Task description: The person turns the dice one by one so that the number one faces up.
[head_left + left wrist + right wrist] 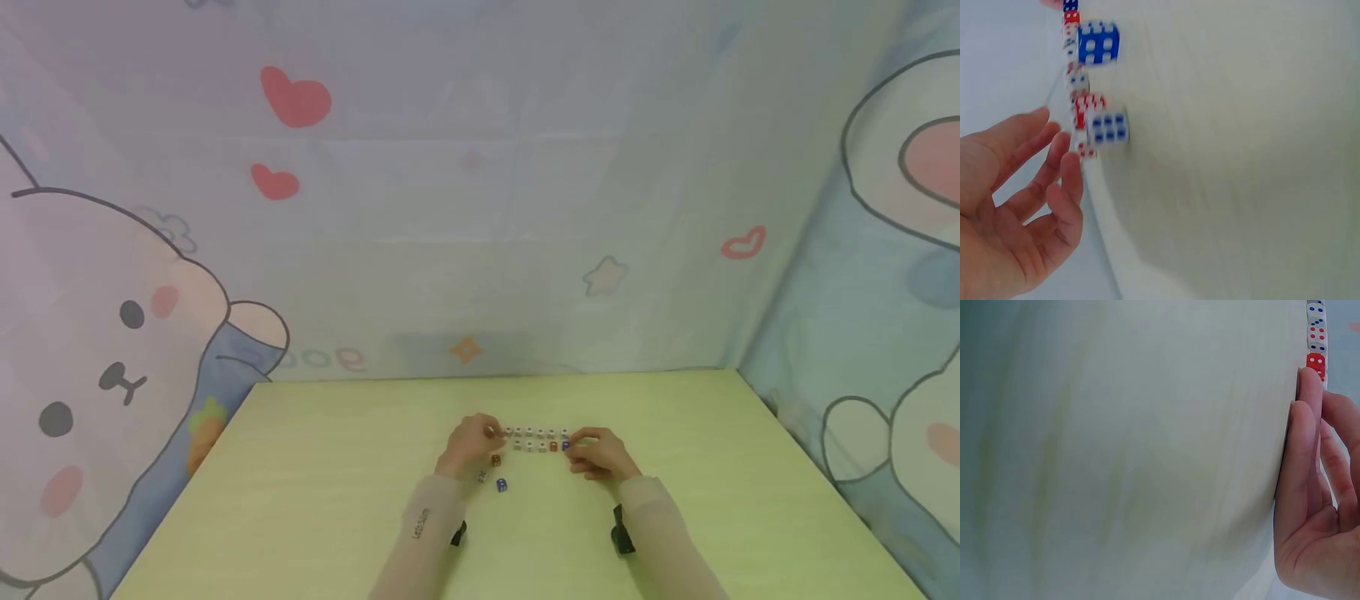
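Note:
Two rows of small dice lie on the table. The back row of white dice [540, 433] runs between both hands. In the front row, white dice [529, 447] lead to a red die [553, 447] and a blue die [566, 446] at the right end. My left hand [468, 442] hovers at the rows' left end, fingers loosely bent, nothing between them in the left wrist view. My right hand [602, 455] has its fairly straight fingertips right at the blue die, which those fingers hide in the right wrist view, beside the red die [1315, 361].
Nearer me, by the left forearm, lie a loose red die [496, 460], a white die [482, 477] with blue pips and a blue die [502, 485]. A printed cloth [465, 250] hangs behind the pale table [337, 467].

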### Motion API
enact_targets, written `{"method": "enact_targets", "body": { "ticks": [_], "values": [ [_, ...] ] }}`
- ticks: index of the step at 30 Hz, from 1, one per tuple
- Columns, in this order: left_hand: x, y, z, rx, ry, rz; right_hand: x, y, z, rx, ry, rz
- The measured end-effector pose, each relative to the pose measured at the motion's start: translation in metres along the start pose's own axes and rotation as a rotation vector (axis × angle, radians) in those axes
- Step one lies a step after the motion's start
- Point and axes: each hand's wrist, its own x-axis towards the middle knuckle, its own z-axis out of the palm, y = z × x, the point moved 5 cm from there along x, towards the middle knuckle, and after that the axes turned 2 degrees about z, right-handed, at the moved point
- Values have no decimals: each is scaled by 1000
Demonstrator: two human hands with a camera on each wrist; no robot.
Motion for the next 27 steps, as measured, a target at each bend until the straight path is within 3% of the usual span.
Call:
{"method": "enact_targets", "body": {
  "ticks": [8, 20, 27],
  "values": [
    [-9, -7, -5, -25, -65, 1, -4, 0, -8, 34, -61, -34],
    [-11, -18, 5, -5, -52, -7, 4, 6, -2, 48, -6, 17],
    [-16, -16, 1, 38, -34, -16, 5, 4, 1, 41, -7, 17]
  ]
}}
